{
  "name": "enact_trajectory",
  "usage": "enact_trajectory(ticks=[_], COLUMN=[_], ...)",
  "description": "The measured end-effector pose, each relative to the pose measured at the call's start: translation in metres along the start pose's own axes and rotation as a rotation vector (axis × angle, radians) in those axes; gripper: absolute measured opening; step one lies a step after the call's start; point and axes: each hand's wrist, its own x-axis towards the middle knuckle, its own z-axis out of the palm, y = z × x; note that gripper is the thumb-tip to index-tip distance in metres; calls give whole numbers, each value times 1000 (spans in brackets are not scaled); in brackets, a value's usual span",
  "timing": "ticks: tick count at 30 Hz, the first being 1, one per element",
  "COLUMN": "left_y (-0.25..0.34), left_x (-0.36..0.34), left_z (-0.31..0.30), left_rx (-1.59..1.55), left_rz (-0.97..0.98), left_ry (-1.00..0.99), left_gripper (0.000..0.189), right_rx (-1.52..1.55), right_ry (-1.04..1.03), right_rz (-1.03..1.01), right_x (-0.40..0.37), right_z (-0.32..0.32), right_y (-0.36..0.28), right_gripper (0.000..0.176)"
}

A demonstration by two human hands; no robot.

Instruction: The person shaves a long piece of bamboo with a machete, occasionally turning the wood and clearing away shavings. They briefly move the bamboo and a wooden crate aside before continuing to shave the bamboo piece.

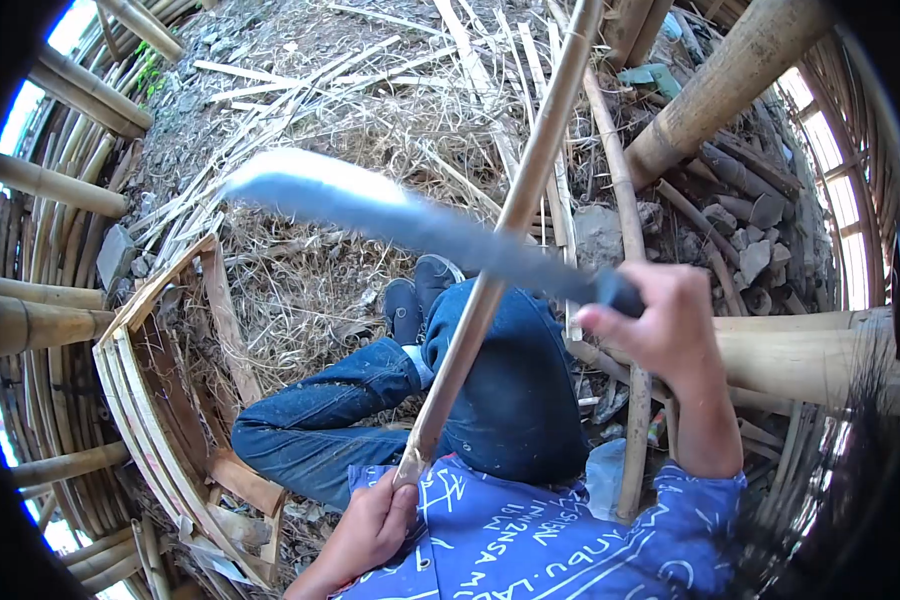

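Note:
My right hand point(665, 325) is closed round the dark handle of a machete point(390, 208). Its long, broad blade points left and crosses over a bamboo pole point(536, 165), slightly blurred by motion. Near my lap, my left hand point(375, 525) grips the lower end of that pole, just below a pale, cut-looking spot. From there the pole slants up and away to the right, passing over my bent knee in blue jeans point(515, 370).
Pale split bamboo strips point(300, 90) and shavings point(320, 270) litter the ground ahead. A wooden frame point(160, 400) stands at left. Thick bamboo posts point(715, 95) and broken stones point(755, 260) are at right. Another long bamboo piece point(632, 430) lies beside me.

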Motion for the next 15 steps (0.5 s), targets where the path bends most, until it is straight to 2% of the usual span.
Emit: enact_trajectory(ticks=[2, 4, 6, 13, 15], left_y=[-7, -1, 11, 12, 9], left_x=[4, 4, 3, 4, 1], left_z=[-1, -5, -2, 10, 11], left_rx=[-148, -145, -176, -218, -153], left_rz=[-40, -56, -115, -2, 25], left_ry=[-41, -70, -38, 38, 43], left_gripper=[18, 22, 23, 27, 27], right_rx=[-84, -78, -144, -225, -238], right_ry=[-65, -48, -163, -62, -22], right_rz=[-84, -123, -152, -238, -210], right_x=[-11, -18, -19, -13, -8], right_z=[6, 10, 4, 7, 8], right_y=[-16, -26, -35, -22, -13], right_gripper=[65, 67, 67, 68, 68])
